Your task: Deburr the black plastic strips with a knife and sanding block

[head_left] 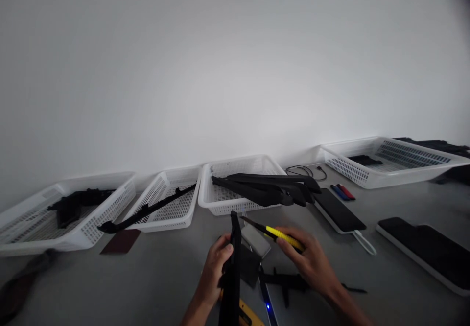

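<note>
My left hand is closed around a long black plastic part, which stands nearly upright in front of me. In my right hand is a yellow utility knife, its dark tip pointing left toward the top of that part, with a small gap between them. Under and between my hands lie a grey block, a dark square pad and a slim tool with a blue light. Another black part rests below my right wrist, partly hidden. A yellow tool shows at the bottom edge.
White baskets line the wall, several holding black parts. A larger basket stands right. Nearer lie a phone-like device, red and blue sticks, a black-topped tray and brown sandpaper-like sheet.
</note>
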{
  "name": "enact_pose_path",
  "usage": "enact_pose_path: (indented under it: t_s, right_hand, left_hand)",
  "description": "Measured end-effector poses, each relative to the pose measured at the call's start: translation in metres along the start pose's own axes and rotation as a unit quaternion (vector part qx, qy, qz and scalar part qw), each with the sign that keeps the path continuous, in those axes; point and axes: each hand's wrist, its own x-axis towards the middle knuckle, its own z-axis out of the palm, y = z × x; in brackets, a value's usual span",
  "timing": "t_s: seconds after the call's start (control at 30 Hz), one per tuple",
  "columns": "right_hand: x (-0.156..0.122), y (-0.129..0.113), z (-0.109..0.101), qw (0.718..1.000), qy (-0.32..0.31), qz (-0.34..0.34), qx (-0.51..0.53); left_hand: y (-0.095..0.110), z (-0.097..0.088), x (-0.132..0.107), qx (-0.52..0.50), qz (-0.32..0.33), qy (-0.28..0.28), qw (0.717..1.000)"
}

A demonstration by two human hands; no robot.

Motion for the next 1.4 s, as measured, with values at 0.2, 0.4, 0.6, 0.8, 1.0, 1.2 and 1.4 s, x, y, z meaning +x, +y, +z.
enact_pose_path:
  t_s: [0.2,0.4,0.6,0.8,1.0,1.2,1.4]
  right_hand:
    - [0.000,0.001,0.001,1.000,-0.016,-0.009,-0.006]
    - [0.001,0.000,0.002,0.999,-0.039,-0.009,-0.001]
    - [0.000,-0.004,0.002,0.998,-0.062,-0.019,-0.003]
    - [0.002,0.001,0.005,0.999,-0.029,-0.011,-0.014]
    - [0.002,0.006,0.008,1.000,0.009,-0.005,-0.024]
    - [0.001,0.004,0.004,0.999,-0.035,0.000,-0.013]
    - [0.000,0.004,0.003,0.999,-0.029,0.003,-0.022]
  left_hand:
    - [0.000,-0.001,0.000,-0.005,-0.008,0.017,1.000]
    - [0.003,0.003,0.002,-0.008,-0.010,0.027,1.000]
    - [0.003,0.001,0.004,0.010,-0.011,0.037,0.999]
    - [-0.006,-0.007,0.002,0.046,-0.011,0.015,0.999]
    - [-0.015,-0.010,0.001,-0.004,-0.024,0.019,1.000]
    - [-0.018,-0.012,0.005,-0.011,-0.014,-0.006,1.000]
    - [-0.019,-0.013,0.004,-0.031,-0.034,0.021,0.999]
